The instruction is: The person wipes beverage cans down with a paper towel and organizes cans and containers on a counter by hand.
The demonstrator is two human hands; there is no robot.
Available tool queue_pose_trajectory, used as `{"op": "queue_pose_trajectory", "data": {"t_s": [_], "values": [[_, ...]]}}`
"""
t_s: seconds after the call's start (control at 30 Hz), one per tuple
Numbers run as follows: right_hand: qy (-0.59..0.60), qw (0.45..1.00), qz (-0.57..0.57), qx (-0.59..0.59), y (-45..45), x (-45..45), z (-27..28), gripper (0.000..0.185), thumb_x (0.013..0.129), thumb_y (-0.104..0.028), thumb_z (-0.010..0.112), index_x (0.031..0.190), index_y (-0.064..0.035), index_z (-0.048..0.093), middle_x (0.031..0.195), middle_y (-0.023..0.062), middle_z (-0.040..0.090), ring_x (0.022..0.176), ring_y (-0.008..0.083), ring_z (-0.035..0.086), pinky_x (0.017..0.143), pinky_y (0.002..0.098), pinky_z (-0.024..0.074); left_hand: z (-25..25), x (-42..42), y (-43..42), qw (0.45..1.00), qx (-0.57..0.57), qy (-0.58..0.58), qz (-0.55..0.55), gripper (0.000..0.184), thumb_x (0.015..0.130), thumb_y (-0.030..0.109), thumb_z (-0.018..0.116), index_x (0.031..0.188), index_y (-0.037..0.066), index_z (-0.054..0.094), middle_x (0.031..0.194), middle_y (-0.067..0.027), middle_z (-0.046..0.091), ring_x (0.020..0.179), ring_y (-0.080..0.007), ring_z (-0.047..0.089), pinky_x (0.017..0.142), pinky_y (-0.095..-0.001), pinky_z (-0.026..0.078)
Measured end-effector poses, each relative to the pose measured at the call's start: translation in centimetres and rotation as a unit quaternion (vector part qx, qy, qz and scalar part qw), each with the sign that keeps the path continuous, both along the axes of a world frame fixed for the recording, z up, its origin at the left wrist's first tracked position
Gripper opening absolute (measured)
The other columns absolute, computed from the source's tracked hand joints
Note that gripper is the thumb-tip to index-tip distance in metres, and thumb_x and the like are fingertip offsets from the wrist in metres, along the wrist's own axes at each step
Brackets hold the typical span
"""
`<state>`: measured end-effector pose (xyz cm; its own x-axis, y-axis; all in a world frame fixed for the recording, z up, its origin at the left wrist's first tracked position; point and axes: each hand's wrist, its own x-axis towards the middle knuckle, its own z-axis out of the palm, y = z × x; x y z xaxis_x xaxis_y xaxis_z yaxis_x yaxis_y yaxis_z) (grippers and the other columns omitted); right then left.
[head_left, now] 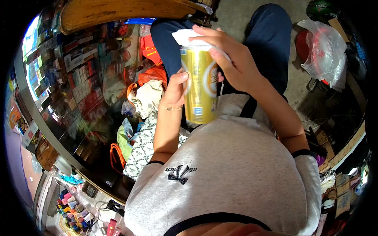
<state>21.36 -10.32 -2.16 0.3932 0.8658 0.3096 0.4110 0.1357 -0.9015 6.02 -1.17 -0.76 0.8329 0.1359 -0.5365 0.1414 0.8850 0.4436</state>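
Note:
A tall gold can (pixel 199 86) with printed rings and lettering is held upright above my lap. My left hand (pixel 176 88) wraps around its side, thumb on the front and fingertips showing at the far edge. A white tissue (pixel 193 38) lies over the can's top end. My right hand (pixel 232 57) presses the tissue onto that end, its fingers closed over it. The top of the can is hidden beneath the tissue.
A glass display case (pixel 94 78) full of small packets stands at my left. Fabric bags (pixel 145 126) lie beside my leg. A wooden edge (pixel 126 13) juts in ahead. On the right, a clear plastic bag (pixel 325 51) rests near a green ball-like object (pixel 323 8). Thread spools (pixel 75 210) sit lower left.

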Motion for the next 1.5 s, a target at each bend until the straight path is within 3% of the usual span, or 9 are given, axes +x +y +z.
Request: {"op": "queue_pose_trajectory", "data": {"t_s": [0.17,0.43,0.57,0.77,0.9,0.97,1.03,1.27,1.5], "values": [[0.244,0.965,0.004,-0.093,-0.7,-0.8,-0.3,0.032,0.093,-0.023,0.035,0.115,-0.0038,0.049,0.108,0.0094,0.058,0.081,0.0135,0.059,0.073,0.0304,0.047,-0.9,-0.5,-0.1,0.987,-0.115,-0.108,-0.013,0.087,0.071,0.059,0.054,0.128,-0.002,0.03,0.109,-0.0279,0.05,0.103,-0.0385,0.052,0.083,-0.0469,0.045],[-0.038,0.999,-0.028,0.016,-0.7,-0.6,-0.2,0.046,0.076,-0.006,0.043,0.123,-0.0087,0.046,0.129,0.0169,0.039,0.12,0.0319,0.036,0.099,0.0378,0.0293,-0.5,0.4,-0.7,0.981,-0.169,-0.076,0.05,0.081,0.074,0.062,0.046,0.13,0.004,0.03,0.122,-0.0223,0.044,0.1,-0.0372,0.053,0.077,-0.0534,0.047],[0.059,0.998,-0.003,-0.003,-0.5,-1.0,0.2,0.054,0.065,0.0,0.045,0.118,-0.0092,0.047,0.13,0.0158,0.039,0.121,0.0329,0.036,0.101,0.0432,0.0252,-0.5,0.7,-0.8,0.99,-0.117,-0.027,0.076,0.073,0.078,0.053,0.049,0.131,0.007,0.029,0.12,-0.0196,0.045,0.097,-0.0344,0.055,0.072,-0.0537,0.049],[-0.029,0.999,0.011,0.036,-0.2,-0.7,0.2,0.049,0.06,0.004,0.045,0.107,-0.01,0.048,0.124,0.01,0.046,0.123,0.0294,0.034,0.103,0.0475,0.0209,-1.0,0.4,-0.9,0.996,-0.027,0.065,0.048,0.069,0.079,0.052,0.045,0.132,0.012,0.028,0.126,-0.0149,0.043,0.109,-0.0318,0.048,0.083,-0.0459,0.046],[-0.067,0.997,0.022,0.016,-0.4,-1.3,0.5,0.034,0.076,-0.009,0.046,0.109,-0.0099,0.052,0.118,0.0099,0.053,0.122,0.029,0.037,0.102,0.0469,0.0205,-0.6,1.4,-1.0,0.992,-0.052,0.041,0.109,0.061,0.083,0.041,0.046,0.132,0.007,0.03,0.13,-0.0131,0.039,0.116,-0.0241,0.043,0.095,-0.0373,0.037],[-0.057,0.997,0.043,-0.026,-0.4,-1.8,0.6,0.033,0.078,-0.009,0.044,0.109,-0.0107,0.054,0.116,0.0073,0.055,0.121,0.0272,0.038,0.102,0.0474,0.0211,-2.0,0.8,-0.8,0.921,-0.336,-0.126,0.153,0.063,0.083,0.045,0.045,0.131,0.007,0.031,0.128,-0.012,0.041,0.116,-0.0247,0.043,0.096,-0.0374,0.036],[-0.027,0.998,0.047,-0.029,-0.4,-2.2,0.3,0.034,0.078,-0.007,0.042,0.11,-0.0112,0.055,0.116,0.0054,0.055,0.12,0.026,0.04,0.102,0.0474,0.0218,-2.6,0.8,-1.3,0.889,-0.401,-0.141,0.172,0.073,0.078,0.057,0.047,0.13,0.007,0.032,0.126,-0.0113,0.043,0.115,-0.0242,0.043,0.097,-0.037,0.035],[0.005,0.996,0.088,-0.008,-0.7,-2.6,0.4,0.03,0.077,-0.012,0.045,0.105,-0.0105,0.056,0.114,0.0054,0.056,0.118,0.0255,0.043,0.102,0.0484,0.0227,-2.5,0.9,-1.2,0.921,-0.307,-0.156,0.183,0.083,0.072,0.066,0.048,0.129,0.007,0.034,0.125,-0.0101,0.044,0.114,-0.0226,0.044,0.096,-0.0369,0.035],[0.001,0.99,0.138,0.02,-1.2,-3.6,0.9,0.028,0.078,-0.028,0.049,0.101,-0.0138,0.058,0.112,0.0028,0.057,0.118,0.0231,0.043,0.1,0.0461,0.0251,-2.7,0.6,-0.5,0.942,-0.278,-0.101,0.157,0.098,0.069,0.074,0.042,0.131,0.001,0.025,0.122,-0.0245,0.041,0.11,-0.0342,0.045,0.093,-0.0425,0.037]]}}
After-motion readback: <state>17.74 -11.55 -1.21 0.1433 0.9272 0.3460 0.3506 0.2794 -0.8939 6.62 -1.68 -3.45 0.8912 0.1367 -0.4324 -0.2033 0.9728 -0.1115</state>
